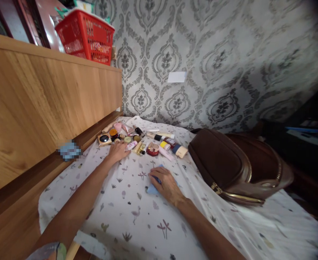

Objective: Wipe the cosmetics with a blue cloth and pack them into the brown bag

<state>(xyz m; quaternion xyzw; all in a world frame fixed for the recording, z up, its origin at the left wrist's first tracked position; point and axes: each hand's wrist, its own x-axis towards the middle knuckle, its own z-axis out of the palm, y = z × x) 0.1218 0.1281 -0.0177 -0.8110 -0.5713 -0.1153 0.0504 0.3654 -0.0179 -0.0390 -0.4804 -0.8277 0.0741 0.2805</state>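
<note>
My left hand [118, 152] reaches into the near edge of a group of cosmetics, its fingers apart. It is beside a small pink-and-white tube [131, 145] and a round pot with a greenish lid [127, 139]; whether the fingertips touch anything is hard to see. Closer to me, my right hand [164, 183] is closed on a light blue cloth [153, 189] against the printed sheet [126, 206]. A darker blue bit shows under its fingers. Just beyond lie a red jar [153, 149], a lilac tube [166, 153] and a beige tube with a navy cap [180, 151].
A brown leather backpack [218, 159] lies at the right, with gold zips. On the left stands a wooden cabinet [53, 97] bearing a red plastic basket [85, 36]. A compact [104, 139] sits left among the cosmetics. Patterned wallpaper [164, 54] covers the wall behind.
</note>
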